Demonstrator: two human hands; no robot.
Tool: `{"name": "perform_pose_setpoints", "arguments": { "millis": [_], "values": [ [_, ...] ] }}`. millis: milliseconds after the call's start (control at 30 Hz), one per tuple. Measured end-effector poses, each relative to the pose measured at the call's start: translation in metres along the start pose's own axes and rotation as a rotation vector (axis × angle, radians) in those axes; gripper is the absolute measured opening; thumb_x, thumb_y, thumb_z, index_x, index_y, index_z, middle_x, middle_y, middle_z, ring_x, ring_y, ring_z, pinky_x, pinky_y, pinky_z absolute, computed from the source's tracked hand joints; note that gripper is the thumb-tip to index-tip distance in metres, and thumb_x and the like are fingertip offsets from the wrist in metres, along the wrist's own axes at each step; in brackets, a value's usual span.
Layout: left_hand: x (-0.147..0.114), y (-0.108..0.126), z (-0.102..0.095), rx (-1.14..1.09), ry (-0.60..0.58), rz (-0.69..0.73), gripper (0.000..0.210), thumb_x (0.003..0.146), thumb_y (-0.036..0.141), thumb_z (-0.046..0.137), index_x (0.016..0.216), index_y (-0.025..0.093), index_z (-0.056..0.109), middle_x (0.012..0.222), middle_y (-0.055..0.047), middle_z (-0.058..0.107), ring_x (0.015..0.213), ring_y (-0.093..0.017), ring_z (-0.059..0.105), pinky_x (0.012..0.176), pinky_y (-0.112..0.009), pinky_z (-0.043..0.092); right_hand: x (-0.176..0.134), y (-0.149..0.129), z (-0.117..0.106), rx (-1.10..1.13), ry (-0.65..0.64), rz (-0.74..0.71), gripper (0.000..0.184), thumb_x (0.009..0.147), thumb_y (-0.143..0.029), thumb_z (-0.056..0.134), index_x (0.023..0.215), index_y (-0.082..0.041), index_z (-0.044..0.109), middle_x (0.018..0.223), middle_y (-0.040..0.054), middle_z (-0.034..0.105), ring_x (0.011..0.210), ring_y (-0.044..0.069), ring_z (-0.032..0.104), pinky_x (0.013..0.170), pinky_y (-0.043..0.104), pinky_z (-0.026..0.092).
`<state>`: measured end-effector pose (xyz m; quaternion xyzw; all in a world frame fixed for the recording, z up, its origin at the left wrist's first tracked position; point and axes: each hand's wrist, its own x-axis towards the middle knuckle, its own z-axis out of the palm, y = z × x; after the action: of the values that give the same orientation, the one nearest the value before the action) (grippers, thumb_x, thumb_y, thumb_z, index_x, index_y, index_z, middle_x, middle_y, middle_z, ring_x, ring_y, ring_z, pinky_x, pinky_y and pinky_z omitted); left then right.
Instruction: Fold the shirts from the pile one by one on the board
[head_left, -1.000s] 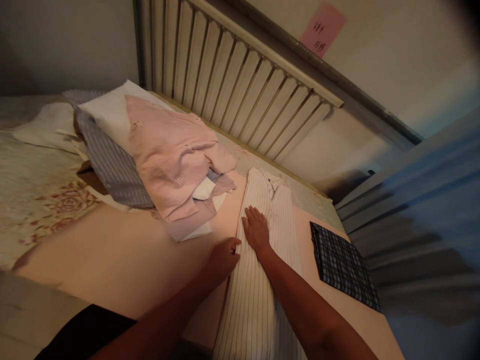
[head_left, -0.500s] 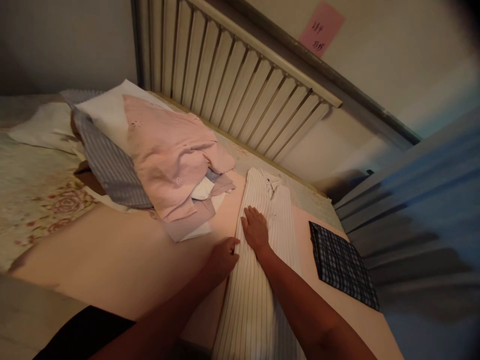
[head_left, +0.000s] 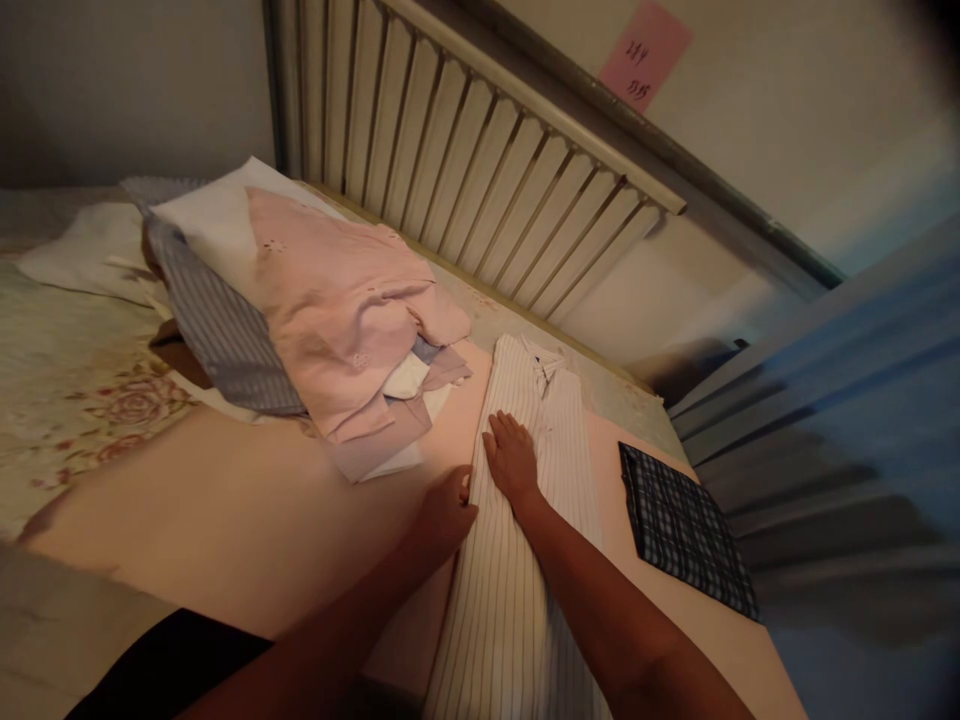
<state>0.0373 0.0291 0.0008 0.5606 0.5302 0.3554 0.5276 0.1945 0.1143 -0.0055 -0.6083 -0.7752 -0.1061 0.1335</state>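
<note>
A striped shirt point(head_left: 517, 600), pale with thin dark lines, lies in a long narrow shape, its collar at the far end. My right hand point(head_left: 511, 458) rests flat on it, palm down and fingers stretched out. Beside the shirt's left edge is my left hand point(head_left: 448, 508). Its fingers are curled, with a gap between thumb and forefinger. I see no cloth bunched in it, though the inner fingers are hidden.
Left of the shirt lies a heap of clothes with a pink garment point(head_left: 337, 300) and a grey striped one point(head_left: 217, 310). A folded dark plaid cloth point(head_left: 686, 530) lies on the right. Behind stands a radiator point(head_left: 465, 150); a blue curtain point(head_left: 840, 420) hangs on the right.
My left forefinger has drawn back slightly from the shirt's edge, and the gap to the thumb has widened. My right hand and the shirt look the same.
</note>
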Motion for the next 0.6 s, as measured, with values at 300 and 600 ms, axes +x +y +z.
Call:
{"name": "perform_pose_setpoints", "arguments": {
  "millis": [300,600],
  "values": [
    [-0.003,0.007,-0.004,0.093,-0.004,-0.002,0.057,0.068,0.005,0.053,0.124,0.019,0.061,0.085,0.000,0.067,0.075,-0.012,0.058,0.075,-0.023,0.045,0.000,-0.002,-0.002,0.103,-0.014,0.026,0.041,0.098,-0.031,0.039,0.134,-0.018,0.052,0.146,0.0099,0.046,0.139,0.023,0.034,0.114,0.045,0.020],
    [-0.001,0.005,-0.004,0.078,-0.002,-0.015,0.055,0.072,0.007,0.052,0.126,0.018,0.059,0.085,0.000,0.066,0.074,-0.011,0.058,0.070,-0.021,0.042,-0.004,0.031,-0.059,0.639,0.025,0.411,0.037,0.085,-0.039,0.050,0.112,-0.020,0.066,0.118,0.0068,0.068,0.110,0.022,0.062,0.095,0.035,0.047]
  ]
}}
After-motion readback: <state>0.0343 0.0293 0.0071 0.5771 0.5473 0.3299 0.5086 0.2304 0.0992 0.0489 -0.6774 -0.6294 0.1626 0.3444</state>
